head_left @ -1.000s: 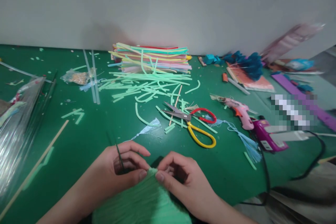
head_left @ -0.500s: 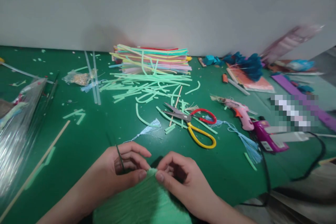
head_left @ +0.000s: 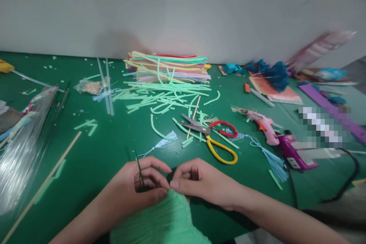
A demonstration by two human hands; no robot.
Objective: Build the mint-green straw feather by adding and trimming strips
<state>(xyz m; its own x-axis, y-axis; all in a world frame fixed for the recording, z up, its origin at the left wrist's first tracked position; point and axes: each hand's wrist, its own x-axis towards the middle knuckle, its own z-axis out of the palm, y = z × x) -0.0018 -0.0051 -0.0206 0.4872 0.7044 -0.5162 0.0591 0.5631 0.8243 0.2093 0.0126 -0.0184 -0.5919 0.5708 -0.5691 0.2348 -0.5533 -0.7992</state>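
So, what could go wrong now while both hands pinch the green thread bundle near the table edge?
1. The left hand and right hand grip only the top of the green thread bundle; loose strands below may slip or tangle.
2. The thin dark stick in the left hand could poke a finger.
3. The glue gun and its black cord lie near the right arm and might snag.

Green table (head_left: 85, 148) bears scissors (head_left: 213, 135), foam strips (head_left: 162, 97), glue guns (head_left: 264, 124).
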